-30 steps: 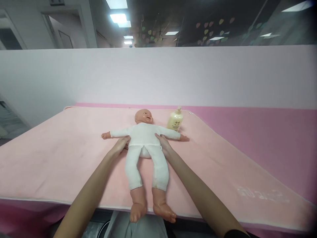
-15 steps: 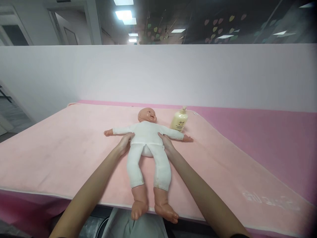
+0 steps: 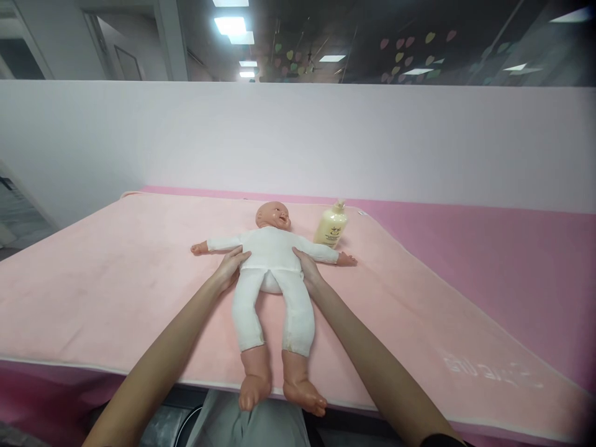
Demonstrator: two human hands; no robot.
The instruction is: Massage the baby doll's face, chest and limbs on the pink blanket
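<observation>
Two forearms entering from the bottom edge, elbows cut off by the frame. Lying face up at centre frame, a baby doll (image 3: 272, 273) in a white suit, bare feet hanging just past the near edge of the pink blanket (image 3: 116, 292). Pressing against the doll's side at left of centre, the left hand (image 3: 230, 267), fingers flat and together, holding nothing; fingertips partly hidden by the white cloth. Resting against the opposite flank, the right hand (image 3: 307, 271), fingers likewise extended, closing on nothing. Standing upright just beyond the doll's outstretched arm, right of centre, a cream pump bottle (image 3: 330, 226), label too small for reading. Showing faint, blurred lettering at lower right, the blanket covering a darker pink table (image 3: 488, 248). Rising behind, a plain white partition (image 3: 298, 143); above it, ceiling lights and dim heart shapes glowing across the upper frame.
</observation>
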